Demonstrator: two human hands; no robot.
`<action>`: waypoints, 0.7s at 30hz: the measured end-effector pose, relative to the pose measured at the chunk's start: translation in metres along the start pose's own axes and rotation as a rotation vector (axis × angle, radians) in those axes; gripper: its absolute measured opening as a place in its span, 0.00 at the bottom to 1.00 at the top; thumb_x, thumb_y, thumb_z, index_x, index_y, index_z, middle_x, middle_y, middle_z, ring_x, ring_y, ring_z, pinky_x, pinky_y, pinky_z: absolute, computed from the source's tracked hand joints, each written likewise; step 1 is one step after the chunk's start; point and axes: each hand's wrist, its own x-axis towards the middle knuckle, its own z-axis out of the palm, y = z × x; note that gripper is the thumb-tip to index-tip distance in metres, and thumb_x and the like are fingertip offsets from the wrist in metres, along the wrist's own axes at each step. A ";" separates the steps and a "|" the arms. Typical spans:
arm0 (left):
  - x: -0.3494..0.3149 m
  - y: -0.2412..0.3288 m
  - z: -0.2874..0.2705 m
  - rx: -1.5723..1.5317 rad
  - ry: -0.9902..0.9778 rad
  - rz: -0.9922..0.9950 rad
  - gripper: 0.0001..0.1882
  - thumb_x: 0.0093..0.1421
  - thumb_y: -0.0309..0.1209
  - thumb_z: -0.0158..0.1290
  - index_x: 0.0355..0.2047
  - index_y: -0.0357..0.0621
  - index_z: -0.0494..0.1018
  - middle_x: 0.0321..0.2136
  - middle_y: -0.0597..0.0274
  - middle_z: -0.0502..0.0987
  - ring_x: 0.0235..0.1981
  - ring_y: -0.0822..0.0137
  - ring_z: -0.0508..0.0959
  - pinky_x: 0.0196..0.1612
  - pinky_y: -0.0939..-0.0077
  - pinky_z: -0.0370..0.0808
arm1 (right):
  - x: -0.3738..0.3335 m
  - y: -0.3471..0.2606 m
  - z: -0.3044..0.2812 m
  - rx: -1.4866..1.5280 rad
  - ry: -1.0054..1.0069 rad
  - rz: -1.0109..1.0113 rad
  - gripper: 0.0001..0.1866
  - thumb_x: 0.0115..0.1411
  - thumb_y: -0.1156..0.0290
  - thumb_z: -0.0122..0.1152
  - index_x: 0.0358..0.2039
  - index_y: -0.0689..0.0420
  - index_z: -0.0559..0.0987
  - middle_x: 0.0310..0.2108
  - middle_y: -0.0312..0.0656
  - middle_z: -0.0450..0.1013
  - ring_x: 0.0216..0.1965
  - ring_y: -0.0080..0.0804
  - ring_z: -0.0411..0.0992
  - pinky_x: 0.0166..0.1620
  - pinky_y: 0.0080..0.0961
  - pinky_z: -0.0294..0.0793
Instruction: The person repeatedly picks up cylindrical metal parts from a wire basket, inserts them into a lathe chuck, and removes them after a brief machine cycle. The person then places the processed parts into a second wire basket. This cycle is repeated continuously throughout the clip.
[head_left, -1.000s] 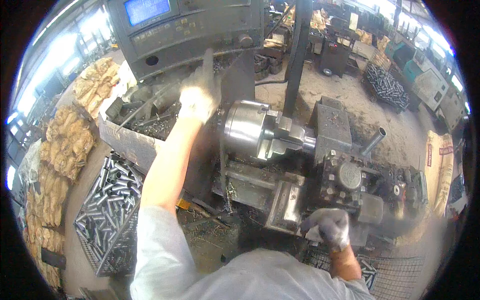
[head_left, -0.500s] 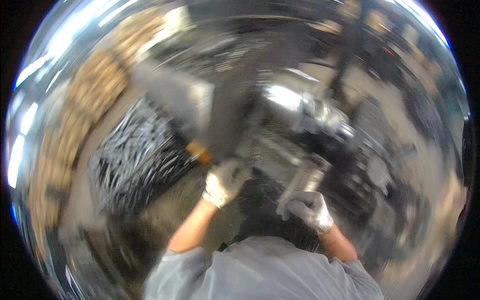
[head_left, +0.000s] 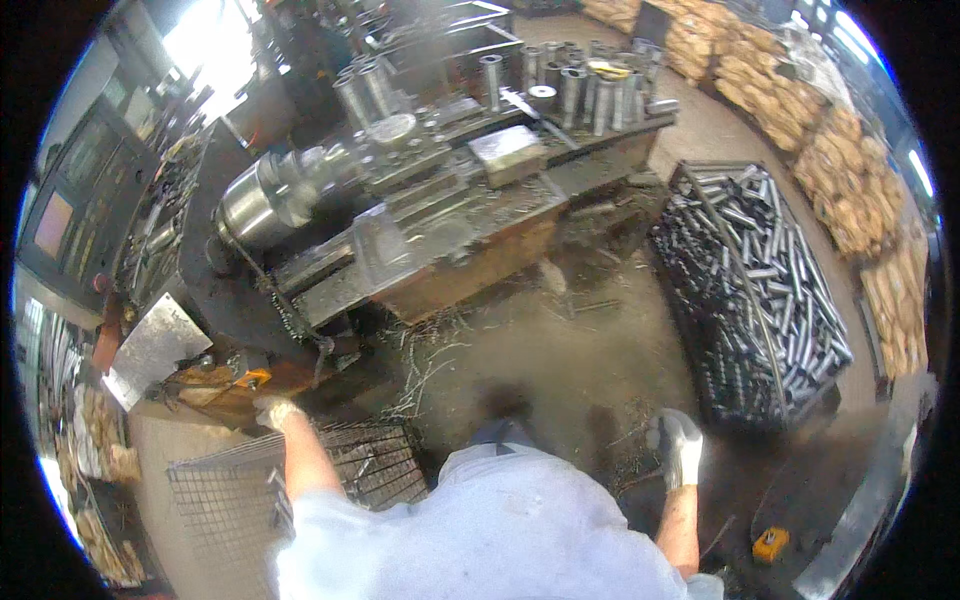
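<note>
My left hand [head_left: 278,412], in a pale work glove, reaches out to the left. It is just below a yellow-orange piece [head_left: 253,378] on the machine's lower front, with a bare metal sheet [head_left: 158,350] beyond. Its fingers are too small and blurred to tell what they do. My right hand [head_left: 680,445], gloved white with grey fingers, hangs low on the right. Its fingers are loosely bent, and I see nothing in them. Close beyond it stands a dark crate [head_left: 745,285] heaped with short metal tubes [head_left: 765,245].
Ahead is a lathe with a shiny chuck [head_left: 262,205] and a greasy bed [head_left: 450,240]. Upright metal cylinders [head_left: 572,95] stand on its bench. A wire basket [head_left: 215,480] sits at lower left. Metal shavings [head_left: 415,375] litter the floor. Filled sacks [head_left: 850,170] line the right.
My view has swung left, so the crate of tubes has passed from the left side to the right. My hands have spread apart. The earlier picture is heavily smeared.
</note>
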 end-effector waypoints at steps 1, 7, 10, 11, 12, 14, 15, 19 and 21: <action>0.012 0.002 -0.014 -0.181 0.085 -0.042 0.32 0.76 0.52 0.44 0.63 0.35 0.72 0.59 0.37 0.79 0.58 0.39 0.79 0.61 0.51 0.74 | 0.014 -0.005 0.027 -0.037 -0.089 -0.078 0.13 0.69 0.69 0.61 0.47 0.64 0.85 0.34 0.43 0.83 0.29 0.29 0.80 0.32 0.26 0.80; 0.015 0.002 -0.064 0.205 -0.023 0.555 0.32 0.77 0.51 0.45 0.65 0.36 0.71 0.58 0.32 0.77 0.58 0.34 0.77 0.61 0.50 0.72 | 0.063 -0.042 0.148 -0.187 -0.319 -0.146 0.12 0.67 0.69 0.64 0.45 0.63 0.86 0.34 0.40 0.84 0.29 0.24 0.77 0.34 0.25 0.77; 0.012 0.021 -0.061 -0.112 -0.216 0.295 0.24 0.76 0.51 0.47 0.50 0.40 0.76 0.36 0.53 0.81 0.38 0.51 0.80 0.42 0.56 0.76 | 0.087 -0.076 0.171 -0.305 -0.361 -0.099 0.12 0.66 0.68 0.64 0.43 0.62 0.87 0.32 0.37 0.83 0.29 0.23 0.77 0.33 0.24 0.76; 0.007 0.029 -0.063 -0.432 -0.451 -0.037 0.21 0.75 0.50 0.48 0.44 0.44 0.76 0.28 0.62 0.78 0.31 0.60 0.77 0.35 0.60 0.74 | 0.093 -0.088 0.176 -0.386 -0.317 -0.104 0.12 0.66 0.68 0.64 0.43 0.62 0.87 0.32 0.37 0.83 0.29 0.23 0.77 0.33 0.24 0.76; -0.012 0.044 -0.056 -0.799 -0.520 -0.425 0.18 0.74 0.50 0.49 0.34 0.52 0.73 0.21 0.74 0.67 0.25 0.73 0.68 0.29 0.72 0.67 | 0.097 -0.099 0.181 -0.326 -0.378 -0.066 0.14 0.66 0.69 0.63 0.47 0.64 0.86 0.35 0.40 0.84 0.31 0.25 0.78 0.36 0.24 0.78; -0.071 0.075 -0.056 -0.942 -0.677 -0.556 0.19 0.73 0.50 0.51 0.35 0.48 0.77 0.26 0.69 0.74 0.28 0.70 0.73 0.32 0.70 0.71 | 0.104 -0.117 0.193 -0.092 -0.509 0.042 0.16 0.68 0.69 0.62 0.51 0.65 0.83 0.40 0.42 0.84 0.35 0.30 0.80 0.41 0.26 0.80; -0.118 0.093 -0.042 -0.881 -0.767 -0.513 0.20 0.73 0.50 0.51 0.38 0.46 0.78 0.29 0.66 0.77 0.30 0.68 0.76 0.34 0.67 0.74 | 0.107 -0.124 0.199 0.030 -0.509 0.099 0.17 0.69 0.69 0.61 0.54 0.65 0.82 0.42 0.44 0.84 0.38 0.32 0.81 0.43 0.27 0.81; -0.355 0.157 0.013 -0.304 -1.601 -0.063 0.21 0.76 0.44 0.47 0.55 0.41 0.78 0.42 0.54 0.83 0.41 0.56 0.83 0.47 0.57 0.81 | 0.131 -0.146 0.219 0.264 -0.971 -0.170 0.21 0.74 0.65 0.58 0.62 0.65 0.76 0.54 0.51 0.80 0.51 0.43 0.82 0.55 0.37 0.82; -0.452 0.179 0.025 -0.390 -1.890 0.522 0.21 0.75 0.44 0.50 0.55 0.39 0.78 0.39 0.51 0.84 0.40 0.55 0.85 0.47 0.59 0.81 | 0.148 -0.153 0.218 0.571 -1.145 0.226 0.23 0.75 0.64 0.58 0.64 0.63 0.75 0.58 0.52 0.78 0.55 0.44 0.81 0.57 0.40 0.81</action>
